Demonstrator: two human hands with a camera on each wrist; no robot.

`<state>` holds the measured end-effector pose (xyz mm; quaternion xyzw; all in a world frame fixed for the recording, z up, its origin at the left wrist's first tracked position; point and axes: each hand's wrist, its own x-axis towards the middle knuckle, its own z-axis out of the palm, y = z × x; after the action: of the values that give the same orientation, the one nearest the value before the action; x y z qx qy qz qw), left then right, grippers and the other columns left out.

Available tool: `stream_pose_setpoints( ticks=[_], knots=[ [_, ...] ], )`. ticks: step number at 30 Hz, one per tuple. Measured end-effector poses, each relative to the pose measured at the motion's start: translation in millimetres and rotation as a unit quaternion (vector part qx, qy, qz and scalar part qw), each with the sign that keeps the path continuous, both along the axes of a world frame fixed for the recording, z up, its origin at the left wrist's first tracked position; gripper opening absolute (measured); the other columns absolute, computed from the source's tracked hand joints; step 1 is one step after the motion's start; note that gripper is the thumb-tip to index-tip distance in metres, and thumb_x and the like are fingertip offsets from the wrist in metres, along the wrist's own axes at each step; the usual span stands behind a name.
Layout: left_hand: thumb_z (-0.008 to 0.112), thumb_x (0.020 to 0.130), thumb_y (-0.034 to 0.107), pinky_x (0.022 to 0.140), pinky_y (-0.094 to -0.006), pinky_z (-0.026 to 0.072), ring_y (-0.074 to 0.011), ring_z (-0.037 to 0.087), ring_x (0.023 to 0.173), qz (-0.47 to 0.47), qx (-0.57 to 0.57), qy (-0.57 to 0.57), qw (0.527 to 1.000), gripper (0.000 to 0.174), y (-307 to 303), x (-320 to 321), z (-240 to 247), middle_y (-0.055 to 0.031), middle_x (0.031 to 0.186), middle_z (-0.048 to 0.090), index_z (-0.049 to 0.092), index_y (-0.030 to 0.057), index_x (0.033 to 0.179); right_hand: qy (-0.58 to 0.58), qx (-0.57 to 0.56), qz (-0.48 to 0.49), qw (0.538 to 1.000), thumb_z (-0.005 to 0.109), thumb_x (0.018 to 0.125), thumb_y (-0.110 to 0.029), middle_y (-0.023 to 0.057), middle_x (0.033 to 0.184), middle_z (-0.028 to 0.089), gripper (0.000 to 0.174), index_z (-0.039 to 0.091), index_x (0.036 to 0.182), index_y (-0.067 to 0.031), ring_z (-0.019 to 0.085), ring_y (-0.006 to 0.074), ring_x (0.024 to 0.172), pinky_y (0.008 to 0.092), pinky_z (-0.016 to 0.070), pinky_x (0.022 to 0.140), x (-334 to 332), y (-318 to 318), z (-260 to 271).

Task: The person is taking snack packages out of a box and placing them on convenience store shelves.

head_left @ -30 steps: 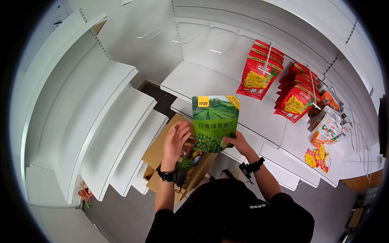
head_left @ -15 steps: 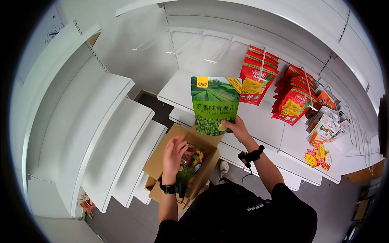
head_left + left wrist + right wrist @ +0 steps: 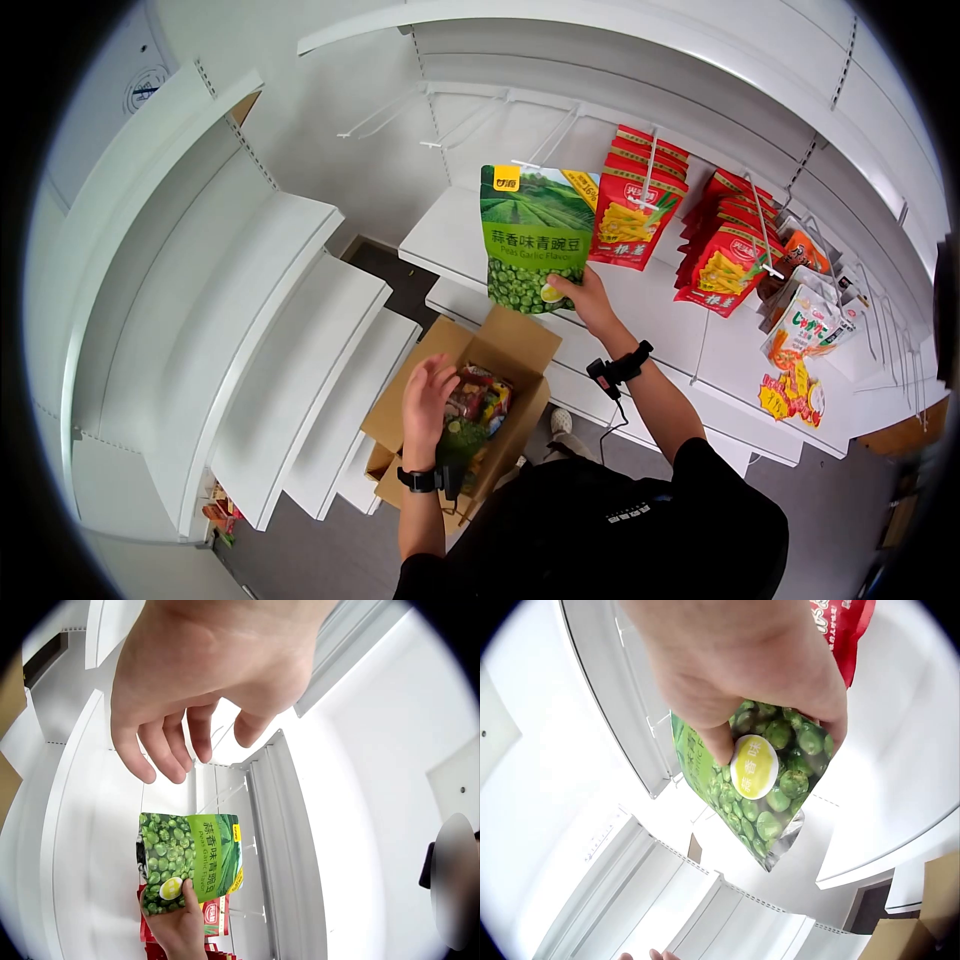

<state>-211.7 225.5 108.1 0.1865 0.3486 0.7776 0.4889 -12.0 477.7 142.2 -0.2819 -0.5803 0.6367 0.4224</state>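
Observation:
A green bag of garlic-flavor peas (image 3: 537, 240) is held upright by my right hand (image 3: 590, 303), which pinches its lower right corner with the thumb across the front. In the right wrist view the thumb of the right hand (image 3: 742, 675) lies beside the yellow label on the pea bag (image 3: 780, 772). My left hand (image 3: 428, 405) hovers over the left side of an open cardboard box (image 3: 523, 345), its fingers loosely bent and holding nothing. The left wrist view shows the left hand (image 3: 214, 682) apart from the bag (image 3: 191, 859).
Colorful snack packs (image 3: 480, 400) lie in the box. Red snack bags (image 3: 637, 205) hang on hooks, with more red bags (image 3: 725, 255) to their right. Bare hooks (image 3: 545, 150) project above the pea bag. White shelves (image 3: 260, 250) stand at the left; a red-and-yellow tag (image 3: 790, 395) is at the right.
My right hand has raised the pea bag toward the hooks, beside the hanging red bags. The left hand has stayed near the box and sits lower in the view.

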Motion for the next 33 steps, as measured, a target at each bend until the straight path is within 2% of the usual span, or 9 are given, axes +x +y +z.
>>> stream_pose_setpoints(
  ticks=[27,33],
  knots=[
    [0.047,0.096,0.026,0.089,-0.0357,0.0466,-0.0227,0.057,0.103,0.003,-0.009,-0.021,1.000,0.032,-7.8,-8.0,-9.6,-0.0125,0.118,0.057,0.053,0.0024,0.117,0.007,-0.005,-0.018,1.000,0.066,0.085,-0.015,0.0074,0.101,0.063,0.034,0.056,0.112,0.0014,0.059,0.0134,0.091,0.0276,0.0466,0.081,-13.0,18.3,-7.6],
    [0.048,0.095,0.026,0.090,-0.0362,0.0461,-0.0230,0.057,0.104,0.006,-0.015,-0.023,1.000,0.032,-9.3,-7.3,-10.4,-0.0126,0.119,0.057,0.053,0.0030,0.117,-0.012,0.002,-0.016,1.000,0.066,0.085,-0.016,0.0066,0.101,0.063,0.034,0.056,0.112,0.0006,0.059,0.0128,0.090,0.0276,0.0460,0.081,-14.4,42.9,-21.2]
  ],
)
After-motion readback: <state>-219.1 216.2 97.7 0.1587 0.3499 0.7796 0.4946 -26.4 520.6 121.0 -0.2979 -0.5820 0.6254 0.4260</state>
